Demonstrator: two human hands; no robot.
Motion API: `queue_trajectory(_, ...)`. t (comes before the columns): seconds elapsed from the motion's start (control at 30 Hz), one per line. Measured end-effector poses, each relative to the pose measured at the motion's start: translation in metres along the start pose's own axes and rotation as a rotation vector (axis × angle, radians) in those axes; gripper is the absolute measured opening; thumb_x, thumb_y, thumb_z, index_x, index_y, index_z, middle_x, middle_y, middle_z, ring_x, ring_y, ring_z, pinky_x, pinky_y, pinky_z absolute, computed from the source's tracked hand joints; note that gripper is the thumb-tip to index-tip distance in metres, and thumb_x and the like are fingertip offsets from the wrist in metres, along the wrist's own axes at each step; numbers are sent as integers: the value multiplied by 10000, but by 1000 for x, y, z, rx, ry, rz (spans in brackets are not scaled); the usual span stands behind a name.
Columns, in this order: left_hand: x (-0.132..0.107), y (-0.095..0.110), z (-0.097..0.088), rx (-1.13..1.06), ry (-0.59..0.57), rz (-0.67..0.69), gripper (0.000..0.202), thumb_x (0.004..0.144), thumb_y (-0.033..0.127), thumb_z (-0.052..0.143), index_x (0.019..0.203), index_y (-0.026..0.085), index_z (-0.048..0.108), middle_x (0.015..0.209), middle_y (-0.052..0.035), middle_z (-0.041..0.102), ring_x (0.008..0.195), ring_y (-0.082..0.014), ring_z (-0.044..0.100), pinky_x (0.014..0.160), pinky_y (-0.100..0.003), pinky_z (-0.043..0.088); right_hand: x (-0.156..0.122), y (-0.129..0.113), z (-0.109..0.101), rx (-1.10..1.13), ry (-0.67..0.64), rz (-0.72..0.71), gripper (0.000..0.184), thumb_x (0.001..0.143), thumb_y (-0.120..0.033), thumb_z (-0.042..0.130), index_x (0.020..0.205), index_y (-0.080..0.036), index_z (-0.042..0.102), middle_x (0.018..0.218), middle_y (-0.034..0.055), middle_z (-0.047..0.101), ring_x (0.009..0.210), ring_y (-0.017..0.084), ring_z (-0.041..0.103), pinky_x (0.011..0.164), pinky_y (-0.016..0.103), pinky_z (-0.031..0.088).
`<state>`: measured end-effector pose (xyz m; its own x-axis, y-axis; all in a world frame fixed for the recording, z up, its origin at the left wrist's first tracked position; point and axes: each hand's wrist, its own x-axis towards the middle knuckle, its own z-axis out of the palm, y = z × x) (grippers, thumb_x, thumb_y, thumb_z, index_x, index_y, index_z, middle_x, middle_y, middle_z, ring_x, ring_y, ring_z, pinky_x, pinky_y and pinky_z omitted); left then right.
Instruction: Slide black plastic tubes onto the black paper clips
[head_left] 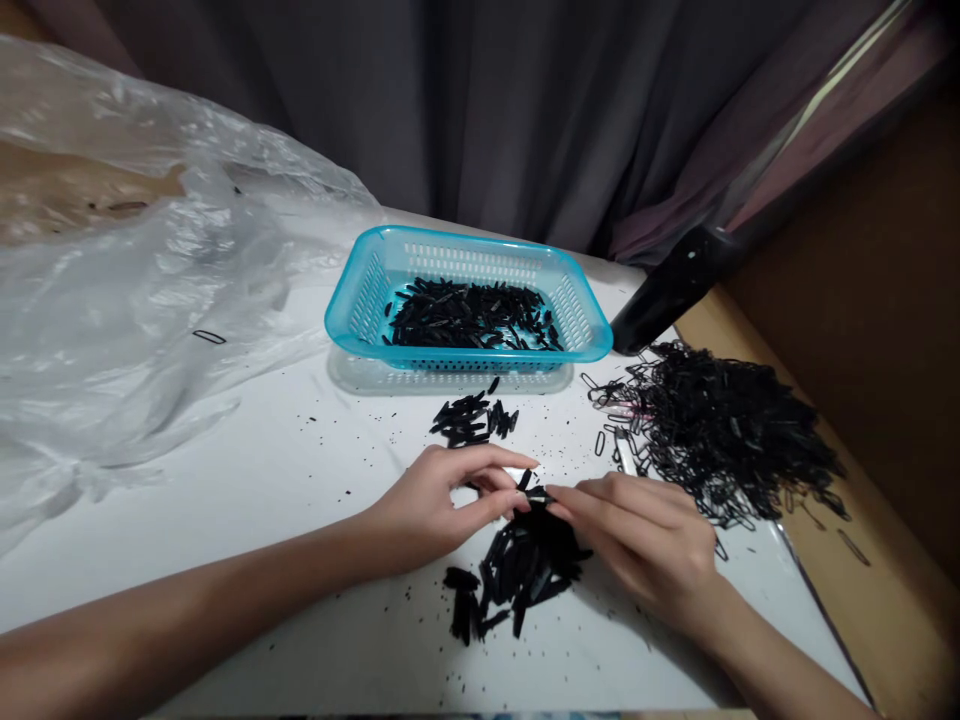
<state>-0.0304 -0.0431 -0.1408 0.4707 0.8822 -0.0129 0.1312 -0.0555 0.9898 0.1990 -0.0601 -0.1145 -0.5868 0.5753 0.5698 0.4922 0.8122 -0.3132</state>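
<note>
My left hand (pixel 450 500) and my right hand (pixel 645 535) meet over the white table (pixel 300 520), fingertips pinched together on a small black plastic piece (pixel 534 492). Just below them lies a pile of several black plastic strips (pixel 517 575). A smaller heap of the same strips (pixel 474 420) sits a little farther out. Behind it stands a turquoise perforated basket (pixel 360 300) holding many black strips. To the right spreads a tangled mound of thin black loops (pixel 720 430).
A large crumpled clear plastic bag (pixel 127 290) covers the left of the table, with one loose black loop (pixel 209 337) on it. A black angled bar (pixel 675 285) leans in at the right. Grey curtains hang behind. Black crumbs dot the table.
</note>
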Motion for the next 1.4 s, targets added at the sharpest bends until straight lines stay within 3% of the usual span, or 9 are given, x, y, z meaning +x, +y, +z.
queue_trajectory(0.13,0,-1,-1,-26,-3,17,266,898,195,654,1153,222,722,914,-3,797,819,-133,744,783,-212,580,0,6,-4,-5,10,53,187,968,-107,612,1136,-155,675,790,36,710,670,121,656,594,238,509)
queue_trajectory(0.3,0,-2,0,-39,35,-20,247,867,243,709,1107,194,736,921,-16,790,833,-144,731,771,-215,580,0,8,-2,11,-20,68,168,966,-113,620,1118,-154,679,803,39,712,689,122,663,610,236,515)
queue_trajectory(0.53,2,-3,-1,-81,-1,-55,224,857,268,722,1061,181,754,928,-30,789,880,-167,732,812,-244,577,-1,8,0,-39,-56,65,152,980,-142,609,1110,-149,688,793,34,708,669,114,649,583,229,491)
queue_trajectory(0.77,2,-5,-2,-126,-56,-70,276,874,254,712,1145,203,720,900,-21,791,851,-163,741,820,-262,566,0,9,-1,-23,-56,58,162,971,-134,623,1119,-137,687,808,38,707,682,115,645,590,231,488)
queue_trajectory(0.9,1,-1,-3,-118,-56,-58,404,886,236,704,1283,244,629,815,20,767,778,-143,727,780,-258,547,0,8,-1,-18,-60,78,165,977,-139,614,1127,-150,682,814,38,711,688,119,653,598,235,491)
queue_trajectory(1.07,1,0,-2,-91,-3,-74,217,871,257,716,1075,203,664,805,9,743,774,-144,706,729,-247,524,1,8,-1,-21,-46,79,158,980,-139,608,1117,-147,688,801,36,705,673,114,645,588,231,482)
queue_trajectory(1.2,1,-1,-1,-97,6,-71,177,883,249,670,1041,174,651,867,-32,769,840,-162,717,742,-259,542,3,8,-1,-21,-51,77,152,980,-145,610,1107,-136,694,807,43,711,676,116,650,581,233,481)
queue_trajectory(1.4,0,4,0,18,-26,-19,120,880,274,651,935,171,676,830,-44,795,771,-167,729,710,-272,556,1,7,-1,-9,-61,77,158,977,-148,612,1113,-139,692,811,40,714,690,121,667,601,238,511)
